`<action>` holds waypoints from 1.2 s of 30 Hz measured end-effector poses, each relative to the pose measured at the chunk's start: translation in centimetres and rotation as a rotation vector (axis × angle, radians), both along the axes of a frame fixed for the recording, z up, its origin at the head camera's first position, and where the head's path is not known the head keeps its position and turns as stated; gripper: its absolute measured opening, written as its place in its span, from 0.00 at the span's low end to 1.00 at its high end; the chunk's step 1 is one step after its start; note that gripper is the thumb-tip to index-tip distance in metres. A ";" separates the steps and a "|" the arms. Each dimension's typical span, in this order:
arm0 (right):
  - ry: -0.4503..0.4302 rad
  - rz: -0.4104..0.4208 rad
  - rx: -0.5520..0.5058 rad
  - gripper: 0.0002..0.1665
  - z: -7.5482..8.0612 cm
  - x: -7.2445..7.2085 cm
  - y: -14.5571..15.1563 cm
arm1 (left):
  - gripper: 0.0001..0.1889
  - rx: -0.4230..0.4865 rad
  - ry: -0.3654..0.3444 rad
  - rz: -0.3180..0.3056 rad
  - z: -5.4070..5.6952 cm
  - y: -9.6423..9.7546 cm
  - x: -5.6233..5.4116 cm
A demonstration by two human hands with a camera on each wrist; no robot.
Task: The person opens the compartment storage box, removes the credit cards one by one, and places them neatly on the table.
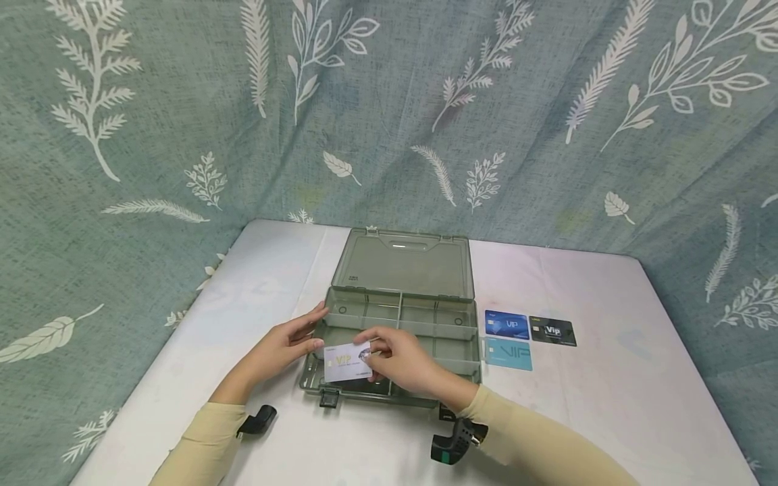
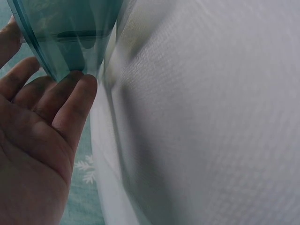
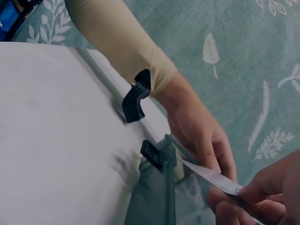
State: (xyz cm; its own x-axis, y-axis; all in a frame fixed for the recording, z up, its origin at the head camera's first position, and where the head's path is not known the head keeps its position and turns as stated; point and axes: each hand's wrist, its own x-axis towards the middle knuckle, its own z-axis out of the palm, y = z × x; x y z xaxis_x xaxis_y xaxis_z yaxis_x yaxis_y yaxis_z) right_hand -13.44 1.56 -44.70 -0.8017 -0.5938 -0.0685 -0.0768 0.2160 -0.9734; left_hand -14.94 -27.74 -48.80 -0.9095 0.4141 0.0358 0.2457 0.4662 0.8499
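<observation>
My right hand (image 1: 404, 361) pinches a white VIP card (image 1: 345, 363) by its right edge, between thumb and fingers. The card is held over the front left compartment of a translucent green divided box (image 1: 450, 347), whose hinged lid (image 1: 404, 263) lies back. My left hand (image 1: 279, 351) is at the box's left side, fingers extended; in the left wrist view its fingertips touch the green wall (image 2: 70, 51). Seen edge-on in the right wrist view, the card (image 3: 211, 177) is tilted. Something dark shows in the compartment beneath, mostly hidden by the card and hand.
Right of the box lie a dark blue VIP card (image 1: 506, 325), a black VIP card (image 1: 552, 331) and a light blue VIP card (image 1: 508, 354). Two latches stick out at the box's front, the left latch (image 1: 329, 399) among them. Patterned curtain (image 1: 389, 135) encloses the white table (image 1: 608, 391).
</observation>
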 end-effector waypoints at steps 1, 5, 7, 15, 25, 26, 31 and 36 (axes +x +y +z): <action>-0.001 -0.003 -0.004 0.19 0.0 0.0 0.2 | 0.34 0.000 0.000 0.002 0.0 0.0 0.0; -0.013 -0.011 -0.022 0.19 0.0 -0.1 0.8 | 0.34 0.002 -0.004 0.006 -0.1 0.0 0.0; -0.019 -0.009 -0.023 0.20 0.0 -0.2 1.1 | 0.34 0.003 -0.003 0.003 0.0 0.0 0.0; 0.012 -0.015 0.012 0.21 -0.3 -0.3 2.4 | 0.34 -0.004 0.004 -0.002 0.0 0.0 0.1; -0.035 -0.056 -0.006 0.22 -0.2 -0.1 5.0 | 0.36 -0.012 -0.012 -0.001 0.2 -0.1 0.1; -0.034 -0.058 -0.002 0.22 -0.2 -0.1 5.3 | 0.36 -0.012 -0.014 -0.002 0.2 -0.1 0.1; -0.023 -0.067 0.018 0.22 0.3 -0.1 6.6 | 0.36 -0.014 0.004 -0.009 0.1 -0.1 0.1; -0.022 -0.092 0.022 0.21 0.8 -0.1 8.2 | 0.36 -0.010 0.005 -0.010 0.1 -0.2 0.0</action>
State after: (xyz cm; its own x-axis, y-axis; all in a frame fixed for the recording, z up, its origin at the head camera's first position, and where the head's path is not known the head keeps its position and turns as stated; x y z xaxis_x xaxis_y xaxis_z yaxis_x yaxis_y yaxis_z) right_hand -13.52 9.76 -43.93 -0.8508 -0.5161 -0.0985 -0.0346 0.2421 -0.9696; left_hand -14.90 -27.91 -48.70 -0.9052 0.4235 0.0361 0.2546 0.4721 0.8440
